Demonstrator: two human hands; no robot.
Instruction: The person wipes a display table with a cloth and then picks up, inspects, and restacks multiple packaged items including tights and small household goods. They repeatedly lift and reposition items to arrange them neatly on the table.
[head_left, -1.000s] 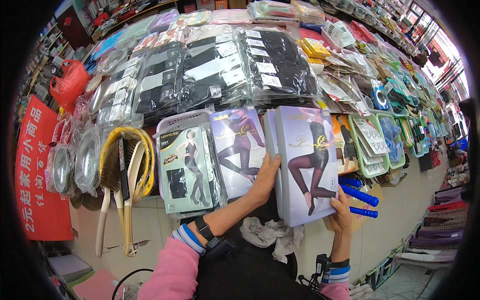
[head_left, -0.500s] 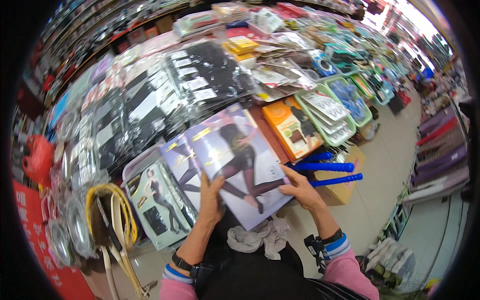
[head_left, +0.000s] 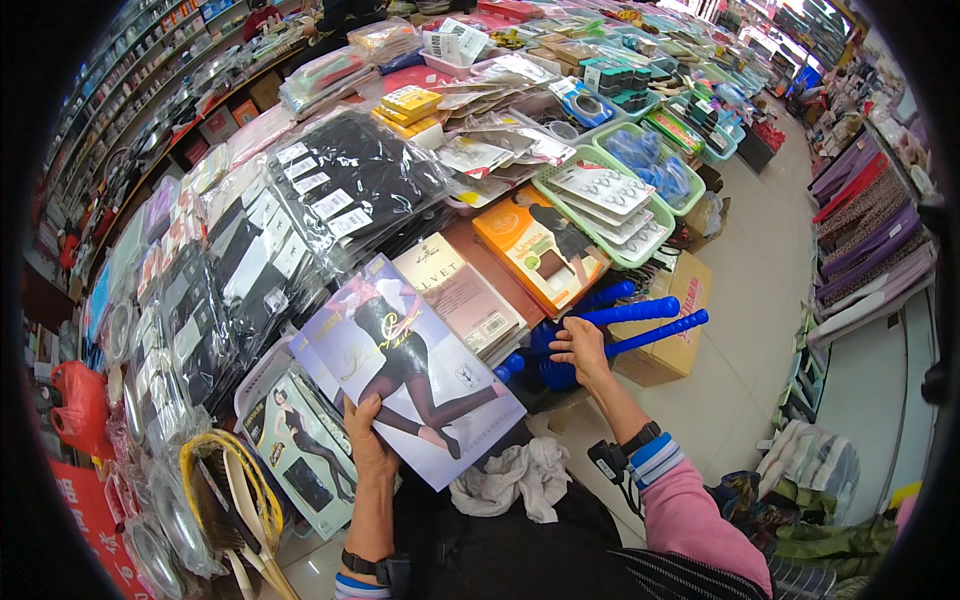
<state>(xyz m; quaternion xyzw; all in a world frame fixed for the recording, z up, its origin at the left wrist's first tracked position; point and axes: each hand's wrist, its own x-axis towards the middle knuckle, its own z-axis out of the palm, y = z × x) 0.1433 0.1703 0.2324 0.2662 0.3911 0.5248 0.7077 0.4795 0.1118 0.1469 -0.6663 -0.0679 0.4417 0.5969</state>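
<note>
My left hand (head_left: 372,440) grips the lower left edge of a lilac tights package (head_left: 408,365), its thumb on the front, which pictures legs in dark tights. The package is tilted, and whether another lies behind it I cannot tell. Apart from it, my right hand (head_left: 583,350) hovers by blue plastic handles (head_left: 640,312), fingers loosely apart with nothing visible in them. Beyond the lilac package lies a stack of cream and pink packages (head_left: 460,295). An orange tights box (head_left: 543,250) sits to its right. Left of my left hand, pale green tights packages (head_left: 298,450) rest in a basket.
Black garments in clear bags (head_left: 350,185) cover the table's left part. Green baskets (head_left: 640,245) hold carded goods and blue items. A cardboard box (head_left: 665,335) stands on the floor at right. Brushes with wooden handles (head_left: 235,490) and a red bag (head_left: 80,408) are at left.
My right hand has let go of the lilac packages and moved beside the blue handles. Two fanned lilac packages now show as one, shifted left, uncovering the cream and pink stack.
</note>
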